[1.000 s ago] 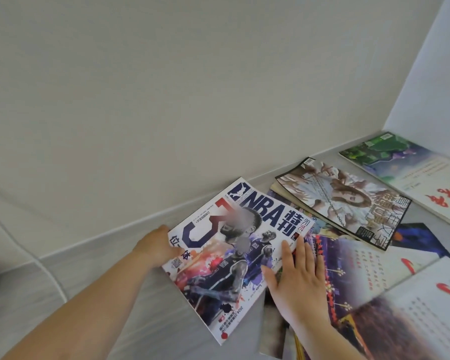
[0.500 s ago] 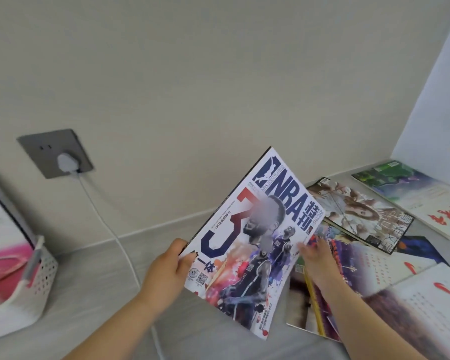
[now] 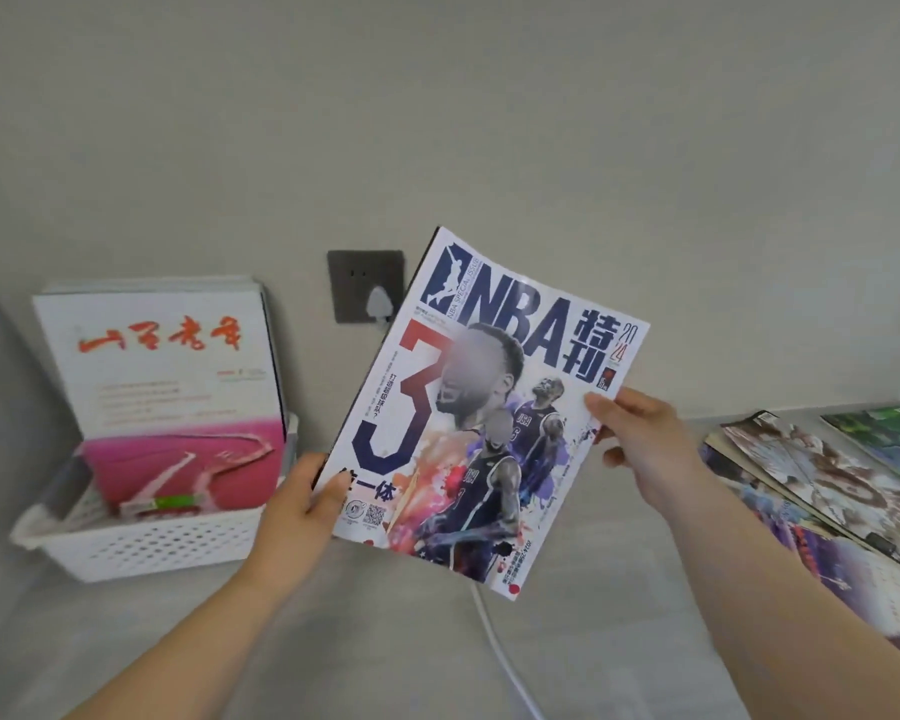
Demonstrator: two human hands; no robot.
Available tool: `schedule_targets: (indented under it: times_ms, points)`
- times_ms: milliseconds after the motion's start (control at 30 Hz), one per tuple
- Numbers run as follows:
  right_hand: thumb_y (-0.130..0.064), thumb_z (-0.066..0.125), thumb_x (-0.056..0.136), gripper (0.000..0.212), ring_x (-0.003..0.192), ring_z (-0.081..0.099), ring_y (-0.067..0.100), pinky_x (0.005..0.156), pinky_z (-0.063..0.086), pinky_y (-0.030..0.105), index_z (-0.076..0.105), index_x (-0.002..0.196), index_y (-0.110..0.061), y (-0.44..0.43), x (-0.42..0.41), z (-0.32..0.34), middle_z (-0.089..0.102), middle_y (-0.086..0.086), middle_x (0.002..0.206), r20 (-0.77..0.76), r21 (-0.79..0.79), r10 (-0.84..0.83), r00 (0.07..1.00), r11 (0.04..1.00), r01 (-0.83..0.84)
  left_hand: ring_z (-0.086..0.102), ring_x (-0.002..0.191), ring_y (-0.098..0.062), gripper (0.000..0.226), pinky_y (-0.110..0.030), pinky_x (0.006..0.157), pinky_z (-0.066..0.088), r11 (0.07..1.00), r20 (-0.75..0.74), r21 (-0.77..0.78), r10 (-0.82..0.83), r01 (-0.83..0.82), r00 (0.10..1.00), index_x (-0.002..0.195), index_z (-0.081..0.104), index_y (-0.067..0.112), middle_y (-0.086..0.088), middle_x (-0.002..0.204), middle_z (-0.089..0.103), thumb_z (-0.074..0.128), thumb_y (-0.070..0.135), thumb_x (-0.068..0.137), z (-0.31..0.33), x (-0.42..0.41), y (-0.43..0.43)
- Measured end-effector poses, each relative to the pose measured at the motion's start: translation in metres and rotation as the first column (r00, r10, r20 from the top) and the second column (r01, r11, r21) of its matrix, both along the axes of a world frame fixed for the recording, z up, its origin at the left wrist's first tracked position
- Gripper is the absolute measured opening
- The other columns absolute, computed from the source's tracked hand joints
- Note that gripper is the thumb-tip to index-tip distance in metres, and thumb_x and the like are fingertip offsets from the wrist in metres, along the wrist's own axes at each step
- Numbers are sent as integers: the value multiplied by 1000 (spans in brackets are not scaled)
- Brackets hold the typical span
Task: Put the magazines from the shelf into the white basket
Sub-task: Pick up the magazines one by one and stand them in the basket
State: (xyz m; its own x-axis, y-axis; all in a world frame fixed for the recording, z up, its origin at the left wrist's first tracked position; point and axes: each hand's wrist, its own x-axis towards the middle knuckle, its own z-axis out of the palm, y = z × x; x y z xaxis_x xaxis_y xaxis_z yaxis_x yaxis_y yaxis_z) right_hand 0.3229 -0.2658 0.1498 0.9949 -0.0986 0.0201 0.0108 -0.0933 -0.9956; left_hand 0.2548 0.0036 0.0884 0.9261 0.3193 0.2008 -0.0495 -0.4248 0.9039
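The left hand [image 3: 302, 504] and right hand [image 3: 640, 439] each pinch a side edge of the magazine [image 3: 489, 407], holding it upright, seemingly to slot into the white basket [image 3: 167, 550].

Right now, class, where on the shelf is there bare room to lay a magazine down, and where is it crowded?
Bare shelf runs between the white basket and the spread magazines, below the NBA magazine, crossed by a white cable. Crowded: the right end, where magazines overlap, and the basket, holding upright magazines.
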Motion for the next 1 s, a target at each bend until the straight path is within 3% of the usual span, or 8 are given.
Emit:
schedule_targets:
  times_ms: [100, 267, 433, 600, 700, 767, 900, 1000]
  points:
    - [-9, 54, 87, 23, 37, 51, -1, 33, 41, 14, 62, 70, -21, 57, -2, 20, 62, 1, 65, 67, -20, 97, 993, 995, -96, 54, 80, -21, 12, -29, 63, 43, 998, 30, -10, 62, -62, 998, 99, 52, 11, 3, 84, 59, 46, 7, 89, 9, -6, 50]
    - [-8, 54, 87, 14, 55, 56, 7, 37, 46, 12, 64, 88, -17, 153, -5, 32, 64, 1, 79, 185, -69, 162, 969, 986, -152, 52, 92, -21, 17, -31, 78, 37, 974, 79, 55, 214, -218, 974, 101, 49, 12, -3, 100, 56, 49, 4, 86, 15, -14, 129]
    - [-7, 54, 86, 18, 56, 58, 3, 40, 46, 10, 66, 100, -7, 225, 9, 42, 64, 3, 88, 257, -76, 189, 948, 982, -175, 55, 88, -21, 17, -28, 67, 41, 943, 80, 25, 329, -332, 941, 101, 48, 16, -9, 108, 62, 50, 6, 86, 26, -6, 194]
    - [-8, 54, 87, 17, 50, 58, -7, 48, 47, 8, 66, 98, -7, 279, 22, 39, 62, -10, 71, 342, -98, 176, 923, 984, -151, 58, 90, -27, 25, -29, 65, 43, 934, 1, -2, 358, -358, 934, 111, 46, 4, -18, 118, 60, 51, 6, 87, 30, 9, 242]
    - [-7, 55, 86, 18, 55, 55, 3, 52, 47, 17, 67, 98, -4, 300, 29, 30, 64, -2, 79, 316, -99, 200, 928, 979, -177, 56, 84, -24, 22, -29, 59, 40, 913, -54, 65, 407, -403, 912, 106, 49, 4, -19, 116, 62, 54, 4, 84, 25, 12, 260]
    - [-6, 56, 85, 19, 50, 55, -3, 48, 45, 11, 68, 99, -5, 310, 34, 22, 65, -3, 78, 292, -104, 215, 932, 976, -193, 58, 85, -27, 20, -27, 56, 38, 915, -119, 102, 401, -391, 908, 102, 51, 2, -20, 113, 63, 55, 3, 83, 17, 14, 267]
    - [-4, 57, 83, 20, 43, 55, -11, 42, 43, 5, 70, 98, -10, 319, 39, 1, 65, -12, 68, 234, -124, 246, 941, 967, -223, 58, 98, -36, 15, -35, 70, 40, 934, -251, 175, 348, -311, 903, 96, 52, -2, -24, 111, 62, 55, 1, 82, -4, 20, 273]
    - [-3, 57, 83, 18, 45, 57, -11, 44, 45, 4, 70, 94, -8, 319, 44, -15, 66, -6, 75, 164, -96, 238, 957, 970, -225, 59, 98, -35, 15, -31, 65, 40, 926, -285, 167, 373, -338, 883, 96, 53, -2, -23, 111, 63, 55, -1, 82, -15, 24, 276]
